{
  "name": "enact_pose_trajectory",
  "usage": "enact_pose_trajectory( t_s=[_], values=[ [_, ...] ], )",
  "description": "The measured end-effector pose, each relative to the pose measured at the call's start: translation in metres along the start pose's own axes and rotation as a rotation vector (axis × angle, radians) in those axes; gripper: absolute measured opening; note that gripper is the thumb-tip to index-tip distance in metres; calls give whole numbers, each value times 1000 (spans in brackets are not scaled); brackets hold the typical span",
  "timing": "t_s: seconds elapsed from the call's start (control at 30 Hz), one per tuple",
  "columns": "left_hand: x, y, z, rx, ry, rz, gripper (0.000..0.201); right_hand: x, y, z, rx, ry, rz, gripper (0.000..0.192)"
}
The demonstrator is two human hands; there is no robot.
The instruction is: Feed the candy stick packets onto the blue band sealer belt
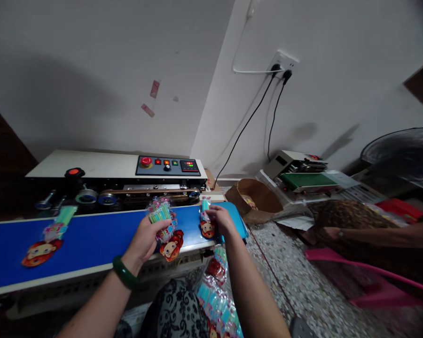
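Observation:
My left hand (144,238) is closed round a bunch of small clear packets (161,213) with green and pink contents and red-haired cartoon heads at the lower end. At the right end of the blue conveyor belt (116,232), my right hand (221,218) pinches a single packet (207,227) of the same kind, held against or just above the belt. Another packet (54,230) lies at the left on the belt. Behind the belt stands a band sealing machine (91,164) with rollers and a control panel (167,165), its display lit.
A clear bag of packets (218,295) sits below the belt by my knees. On the right stand a cardboard box (257,199) and a second sealer with a green belt (306,182). A co-worker's arm (366,234), a pink stool (359,277) and a fan (402,150) are farther right.

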State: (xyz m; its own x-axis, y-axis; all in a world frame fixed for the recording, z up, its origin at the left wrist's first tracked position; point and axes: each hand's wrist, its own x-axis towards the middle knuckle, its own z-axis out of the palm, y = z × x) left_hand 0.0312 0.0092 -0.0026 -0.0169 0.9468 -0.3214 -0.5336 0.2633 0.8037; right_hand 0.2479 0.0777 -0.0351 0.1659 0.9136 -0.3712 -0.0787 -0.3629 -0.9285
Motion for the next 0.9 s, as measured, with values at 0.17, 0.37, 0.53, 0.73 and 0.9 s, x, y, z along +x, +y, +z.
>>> enact_pose_trajectory(
  t_s=[0.17, 0.37, 0.53, 0.73, 0.9],
  values=[
    [1, -1, 2, -22, 48, -5, 29, 13, -2, 21, -27, -55, -26, 18],
    [1, -1, 2, -25, 2, 37, 32, -16, -5, 38, 26, -121, -120, 27],
    [3, -7, 5, 47, -8, 68, 34, -61, 2, 57, 94, -494, -141, 34],
    [2, -11, 7, 81, -2, 35, 29, -53, 15, 42, 218, -127, -163, 22],
    [3, -9, 1, 110, 40, 24, 28, -27, 10, 11, 196, 79, -102, 23]
  ],
)
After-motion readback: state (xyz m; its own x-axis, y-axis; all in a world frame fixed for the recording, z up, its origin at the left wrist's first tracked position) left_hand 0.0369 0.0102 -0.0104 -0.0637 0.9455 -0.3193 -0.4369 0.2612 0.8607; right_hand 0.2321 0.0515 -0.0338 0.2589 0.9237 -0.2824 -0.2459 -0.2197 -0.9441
